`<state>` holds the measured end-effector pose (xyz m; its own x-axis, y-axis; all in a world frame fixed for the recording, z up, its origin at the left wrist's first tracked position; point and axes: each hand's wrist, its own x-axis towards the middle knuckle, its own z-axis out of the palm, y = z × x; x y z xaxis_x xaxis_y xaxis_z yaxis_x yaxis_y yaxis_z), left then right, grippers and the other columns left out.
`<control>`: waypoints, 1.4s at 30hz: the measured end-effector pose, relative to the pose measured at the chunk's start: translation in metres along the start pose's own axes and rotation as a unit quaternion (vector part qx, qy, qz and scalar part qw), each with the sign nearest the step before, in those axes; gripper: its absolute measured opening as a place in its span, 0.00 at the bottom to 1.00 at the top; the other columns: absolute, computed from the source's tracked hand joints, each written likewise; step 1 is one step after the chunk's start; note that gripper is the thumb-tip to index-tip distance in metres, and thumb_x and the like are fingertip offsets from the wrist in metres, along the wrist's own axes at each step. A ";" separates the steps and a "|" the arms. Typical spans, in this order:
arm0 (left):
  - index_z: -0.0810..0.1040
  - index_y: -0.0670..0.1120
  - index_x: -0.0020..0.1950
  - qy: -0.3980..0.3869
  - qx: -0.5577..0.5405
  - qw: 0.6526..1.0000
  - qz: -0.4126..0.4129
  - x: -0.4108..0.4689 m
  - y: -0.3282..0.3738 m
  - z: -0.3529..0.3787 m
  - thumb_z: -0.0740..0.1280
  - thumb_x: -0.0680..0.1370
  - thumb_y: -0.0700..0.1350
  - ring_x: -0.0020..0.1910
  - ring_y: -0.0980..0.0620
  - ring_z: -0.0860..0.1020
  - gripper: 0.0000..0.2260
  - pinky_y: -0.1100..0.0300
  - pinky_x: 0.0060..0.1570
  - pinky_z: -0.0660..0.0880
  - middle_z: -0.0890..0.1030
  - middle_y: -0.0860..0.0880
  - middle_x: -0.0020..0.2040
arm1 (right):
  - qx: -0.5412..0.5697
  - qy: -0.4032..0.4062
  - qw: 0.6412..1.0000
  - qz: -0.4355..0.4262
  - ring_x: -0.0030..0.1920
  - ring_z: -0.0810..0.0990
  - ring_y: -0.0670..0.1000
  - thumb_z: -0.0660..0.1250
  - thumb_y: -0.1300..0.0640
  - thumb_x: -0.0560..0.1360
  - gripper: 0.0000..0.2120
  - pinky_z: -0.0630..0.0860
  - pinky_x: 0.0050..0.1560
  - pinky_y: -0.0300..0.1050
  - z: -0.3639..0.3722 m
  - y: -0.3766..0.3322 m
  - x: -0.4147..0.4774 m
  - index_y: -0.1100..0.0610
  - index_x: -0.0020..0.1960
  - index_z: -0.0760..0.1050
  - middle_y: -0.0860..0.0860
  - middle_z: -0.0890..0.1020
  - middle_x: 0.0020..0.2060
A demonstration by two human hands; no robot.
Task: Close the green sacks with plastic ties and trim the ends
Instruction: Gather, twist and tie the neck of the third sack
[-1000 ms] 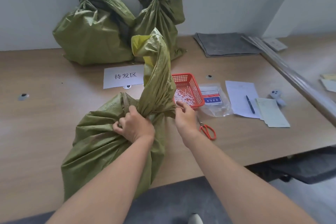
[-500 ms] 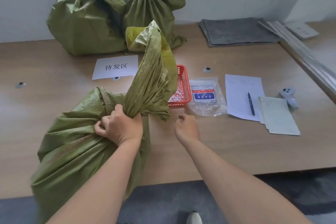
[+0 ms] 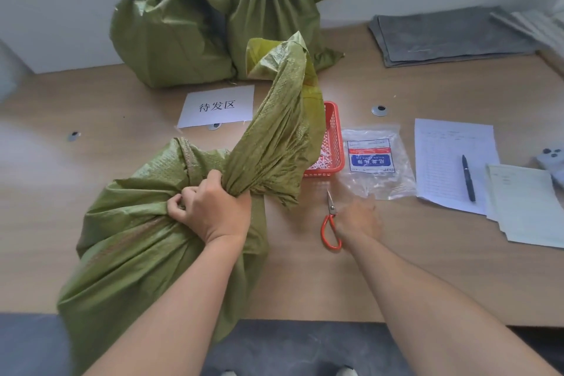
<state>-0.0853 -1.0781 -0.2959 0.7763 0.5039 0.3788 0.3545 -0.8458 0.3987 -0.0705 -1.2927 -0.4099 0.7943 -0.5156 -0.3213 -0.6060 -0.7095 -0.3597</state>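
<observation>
A full green sack (image 3: 137,238) lies at the table's front edge, its gathered neck standing up toward the middle. My left hand (image 3: 210,210) grips that neck tightly. No tie shows on the neck; my fist covers it. Orange-handled scissors (image 3: 329,223) lie flat on the table to the right of the sack. My right hand (image 3: 358,217) is blurred, right beside the scissors' handles, partly over one loop. A red basket (image 3: 335,137) with white tie pieces and a clear bag of plastic ties (image 3: 372,162) lie just beyond.
Two more green sacks (image 3: 171,24) (image 3: 280,0) lean on the back wall behind a white sign (image 3: 216,105). To the right lie papers (image 3: 448,156), a pen (image 3: 468,177), a grey device (image 3: 552,159) and folded grey cloth (image 3: 451,33).
My right hand has left the sack's neck and moved right, down to the scissors. My left hand kept its grip on the neck and the sack has tipped leftward.
</observation>
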 end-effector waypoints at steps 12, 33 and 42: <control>0.74 0.49 0.38 0.022 0.000 1.000 -0.006 0.004 -0.014 0.002 0.75 0.65 0.50 0.44 0.44 0.75 0.12 0.43 0.63 0.62 0.62 0.58 0.30 | -0.152 0.048 0.979 -0.129 0.60 0.79 0.59 0.62 0.67 0.79 0.13 0.77 0.56 0.48 0.029 0.023 0.047 0.60 0.59 0.82 0.58 0.81 0.57; 0.72 0.51 0.38 -0.054 -0.042 0.997 -0.032 0.008 -0.014 -0.015 0.75 0.67 0.51 0.45 0.45 0.74 0.12 0.43 0.64 0.61 0.66 0.56 0.29 | 0.186 0.074 0.977 0.080 0.51 0.82 0.63 0.69 0.58 0.78 0.07 0.72 0.46 0.47 -0.006 0.016 0.005 0.62 0.49 0.81 0.61 0.84 0.48; 0.75 0.49 0.40 -0.082 -0.081 0.993 -0.008 0.021 -0.020 -0.042 0.72 0.71 0.51 0.47 0.43 0.75 0.08 0.44 0.63 0.60 0.68 0.55 0.31 | 0.254 0.040 0.959 0.120 0.56 0.83 0.64 0.70 0.53 0.78 0.13 0.79 0.55 0.53 -0.022 -0.043 -0.041 0.64 0.54 0.83 0.63 0.84 0.54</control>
<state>-0.0976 -1.0428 -0.2610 0.8504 0.4704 0.2357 0.2887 -0.7917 0.5383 -0.0766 -1.2518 -0.3617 0.6174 -0.6840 -0.3885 -0.6984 -0.2494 -0.6708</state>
